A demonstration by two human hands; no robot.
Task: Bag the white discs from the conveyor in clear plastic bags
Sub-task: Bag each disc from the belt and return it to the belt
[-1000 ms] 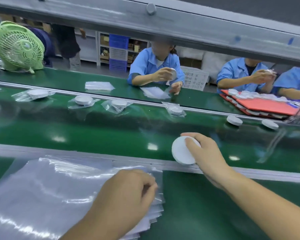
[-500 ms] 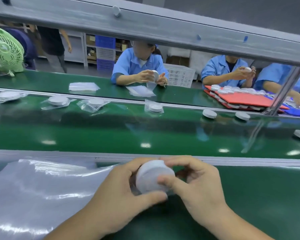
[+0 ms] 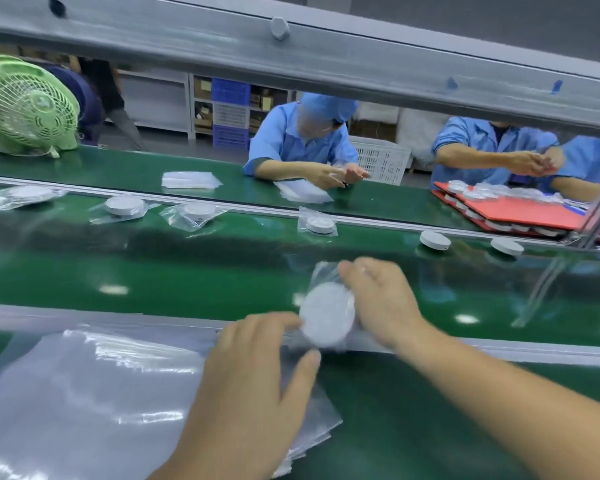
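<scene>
Moved since half a second ago: both hands and the white disc (image 3: pixel 326 315), from over the tabletop (image 3: pixel 430 427) up to the conveyor's near rail; the disc now shows inside a clear bag (image 3: pixel 323 271).

1. Conveyor belt (image 3: pixel 153 271): green, glossy, running left to right across the view.
2. Stack of clear bags (image 3: pixel 84 393): flat on the tabletop, lower left, partly under the left hand.
3. Green fan (image 3: pixel 28 105): upright, far left, beyond the belt.
4. Red trays (image 3: pixel 520 211): stacked, far right, loaded with discs.
5. Right hand (image 3: pixel 381 299): fingers curled over the clear bag, grasping it from the right with the disc inside.
6. Left hand (image 3: pixel 250 368): released, fingers spread and fairly straight, forefinger touching the disc's left edge, thumb below it.
7. Bagged discs (image 3: pixel 123 206): four along the belt's far edge.
8. Bare discs (image 3: pixel 434 240): two, far edge, right.
</scene>
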